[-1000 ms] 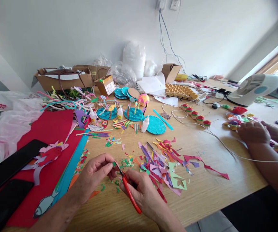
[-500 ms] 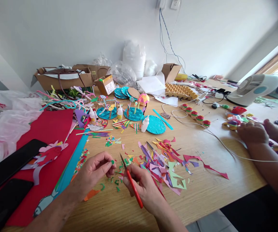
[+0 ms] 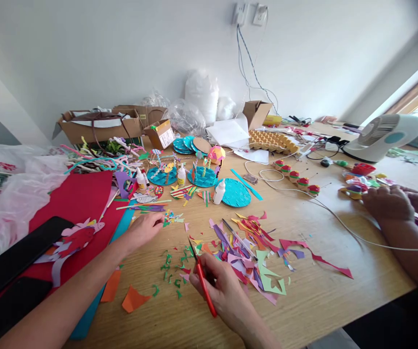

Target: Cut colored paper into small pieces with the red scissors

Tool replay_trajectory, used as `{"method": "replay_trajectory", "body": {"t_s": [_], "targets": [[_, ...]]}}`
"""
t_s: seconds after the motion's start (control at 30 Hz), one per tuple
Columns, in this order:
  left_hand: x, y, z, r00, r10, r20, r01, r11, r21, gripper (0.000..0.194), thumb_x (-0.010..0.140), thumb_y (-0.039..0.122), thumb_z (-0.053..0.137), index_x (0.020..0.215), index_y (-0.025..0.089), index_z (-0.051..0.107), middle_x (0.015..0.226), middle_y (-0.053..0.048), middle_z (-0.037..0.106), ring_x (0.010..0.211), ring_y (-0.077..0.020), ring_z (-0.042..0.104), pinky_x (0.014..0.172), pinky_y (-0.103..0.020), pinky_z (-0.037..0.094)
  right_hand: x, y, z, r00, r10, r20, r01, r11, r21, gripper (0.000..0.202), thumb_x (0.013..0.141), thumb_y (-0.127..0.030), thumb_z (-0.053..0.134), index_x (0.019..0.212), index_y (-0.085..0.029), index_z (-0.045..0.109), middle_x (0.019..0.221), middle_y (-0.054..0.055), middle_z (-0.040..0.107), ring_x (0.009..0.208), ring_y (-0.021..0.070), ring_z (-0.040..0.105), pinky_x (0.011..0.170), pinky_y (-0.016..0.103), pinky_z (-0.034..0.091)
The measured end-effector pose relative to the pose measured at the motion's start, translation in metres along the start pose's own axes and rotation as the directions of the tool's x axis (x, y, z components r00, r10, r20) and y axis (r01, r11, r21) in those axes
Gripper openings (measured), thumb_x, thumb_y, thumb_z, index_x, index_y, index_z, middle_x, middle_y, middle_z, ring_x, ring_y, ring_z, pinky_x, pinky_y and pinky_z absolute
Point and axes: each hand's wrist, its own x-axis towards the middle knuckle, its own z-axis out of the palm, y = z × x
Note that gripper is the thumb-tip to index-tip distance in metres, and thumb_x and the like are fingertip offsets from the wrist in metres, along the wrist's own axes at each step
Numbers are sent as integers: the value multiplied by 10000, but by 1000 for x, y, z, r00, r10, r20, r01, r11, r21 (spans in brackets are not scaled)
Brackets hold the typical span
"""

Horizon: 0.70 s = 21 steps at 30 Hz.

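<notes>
My right hand (image 3: pixel 218 281) is wrapped round red-handled scissors (image 3: pixel 204 286), whose dark blades point up and away over the scraps. My left hand (image 3: pixel 147 229) reaches over the table with bent fingers, beside a small pile of coloured paper bits (image 3: pixel 173 217); whatever its fingertips hold is too small to tell. Green paper snippets (image 3: pixel 170 271) lie between and below the hands. Right of the scissors spreads a heap of purple, red and orange scraps (image 3: pixel 238 257) with a pen (image 3: pixel 236 231) on it. Two orange paper pieces (image 3: pixel 135 299) lie near my left forearm.
Red paper sheets (image 3: pixel 81 194) with black phones lie left. Blue decorated discs (image 3: pixel 233 192) and glue bottles (image 3: pixel 219 192) stand ahead. A white cable (image 3: pixel 334 218) crosses the right side. Another person's hands (image 3: pixel 390 203) are at the far right, near a white fan (image 3: pixel 383 138).
My left hand has moved forward and left, from beside the scissors to the small pile of bits. The green piece at its fingertips no longer shows. The view has tilted slightly.
</notes>
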Motion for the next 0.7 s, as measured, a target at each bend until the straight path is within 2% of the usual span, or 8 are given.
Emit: {"method": "replay_trajectory", "body": {"t_s": [0.1,0.23,0.4,0.53,0.63,0.7], "targets": [[8,-7,7,1000,-4,10,4,1000,30,164,742,163,447,684,196,597,675,-2,619,649,-165,537,575,-231,338,-2,6,-6,1000,-2,-16,3,997,76,291,797,-376,545,638,-184,395,574,-60,340,540,86,289,480,213,231],[11,-11,6,1000,-6,2,6,998,59,166,748,160,452,689,198,602,708,-12,639,677,-169,554,597,-235,361,-4,12,-14,1000,19,-10,-17,983,184,295,785,-403,562,657,-181,416,568,-58,359,510,81,326,455,203,255],[9,-7,-1,1000,11,3,-11,997,76,186,764,134,432,778,189,609,792,-43,653,709,-185,580,623,-258,394,-6,18,-24,999,42,-1,-37,892,450,317,750,-456,595,691,-179,453,553,-57,407,437,69,376,402,188,286],[1,21,4,990,123,61,-127,991,52,212,788,113,417,823,185,613,867,-58,659,802,-194,587,705,-276,417,-5,26,-31,996,-57,-69,88,775,626,353,732,-505,601,688,-174,486,455,-57,416,364,62,333,376,199,234],[-4,52,17,952,259,161,-262,965,-2,227,793,91,439,855,205,625,899,-26,668,839,-162,595,747,-241,428,-2,29,-35,992,-67,-109,125,685,718,387,700,-552,604,707,-179,500,439,-61,394,340,61,301,352,203,216],[-4,68,26,931,310,193,-315,949,-9,202,781,100,476,875,200,624,910,-34,663,899,-182,581,807,-265,419,1,28,-38,992,-61,-111,123,669,733,398,685,-564,610,710,-181,505,450,-59,389,341,62,300,347,205,210]]}}
